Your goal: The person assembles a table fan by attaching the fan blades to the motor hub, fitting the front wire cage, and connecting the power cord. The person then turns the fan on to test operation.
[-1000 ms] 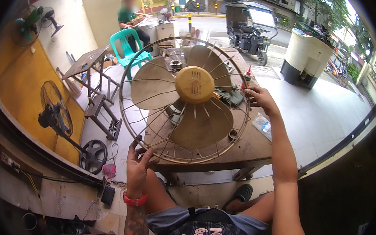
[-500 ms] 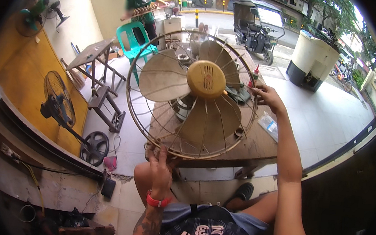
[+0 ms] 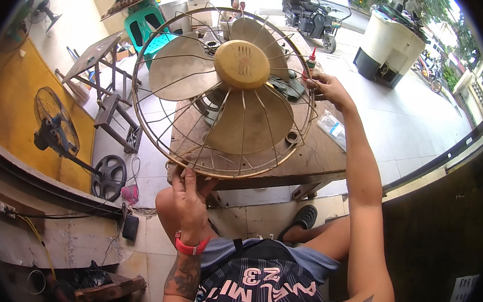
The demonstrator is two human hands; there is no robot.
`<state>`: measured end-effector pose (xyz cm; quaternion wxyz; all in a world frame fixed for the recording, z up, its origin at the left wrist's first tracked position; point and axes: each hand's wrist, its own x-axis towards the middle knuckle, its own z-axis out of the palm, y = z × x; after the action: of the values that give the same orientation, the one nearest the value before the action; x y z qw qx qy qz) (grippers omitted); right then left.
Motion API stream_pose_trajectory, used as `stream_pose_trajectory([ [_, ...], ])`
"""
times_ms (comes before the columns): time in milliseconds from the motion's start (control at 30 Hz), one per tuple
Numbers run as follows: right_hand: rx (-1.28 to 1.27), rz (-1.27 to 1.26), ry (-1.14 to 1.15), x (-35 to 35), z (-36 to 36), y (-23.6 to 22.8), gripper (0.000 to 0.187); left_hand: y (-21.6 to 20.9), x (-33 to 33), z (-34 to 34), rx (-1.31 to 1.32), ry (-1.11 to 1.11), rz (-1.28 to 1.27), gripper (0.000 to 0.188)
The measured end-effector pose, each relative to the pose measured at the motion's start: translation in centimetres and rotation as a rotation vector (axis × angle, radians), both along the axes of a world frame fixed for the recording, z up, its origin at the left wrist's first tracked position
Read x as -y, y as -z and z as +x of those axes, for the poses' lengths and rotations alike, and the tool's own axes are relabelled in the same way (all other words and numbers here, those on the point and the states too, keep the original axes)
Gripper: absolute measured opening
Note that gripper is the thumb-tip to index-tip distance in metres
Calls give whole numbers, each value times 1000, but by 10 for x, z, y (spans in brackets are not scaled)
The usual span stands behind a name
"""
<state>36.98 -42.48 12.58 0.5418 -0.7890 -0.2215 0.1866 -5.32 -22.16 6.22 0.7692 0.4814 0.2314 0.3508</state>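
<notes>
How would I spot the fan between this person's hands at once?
Find the wooden table. At its near end, the left hand and right hand hold a wire-caged fan. Its yellow hub and three broad tan blades set it apart from the dark standing fan.

Dark shirt: pale lettering and digits across front. White sheet, lower right: dark print, too small to read.

The fan partly hides the table; the top edge crops a three-wheeled vehicle.
</notes>
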Motion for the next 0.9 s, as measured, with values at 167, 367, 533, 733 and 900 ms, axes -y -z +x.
stream_pose_trajectory([
  [167, -5, 0, 10, 1, 3, -1, 40, -8, 5, 1, 101, -20, -62, 40],
  [367, -6, -2, -54, 3, 18, 3, 39, -11, 18, 2, 118, 2, -5, 47],
  [533, 23, 5, -25, 0, 22, 12, 36, -8, 26, 3, 79, 57, -16, 57],
  [733, -57, 127, 45, -7, 21, 27, 34, -7, 18, 6, 111, 60, 5, 48],
  [900, -47, 143, 12, -8, 24, 30, 35, -5, 12, 2, 87, 70, 67, 42],
])
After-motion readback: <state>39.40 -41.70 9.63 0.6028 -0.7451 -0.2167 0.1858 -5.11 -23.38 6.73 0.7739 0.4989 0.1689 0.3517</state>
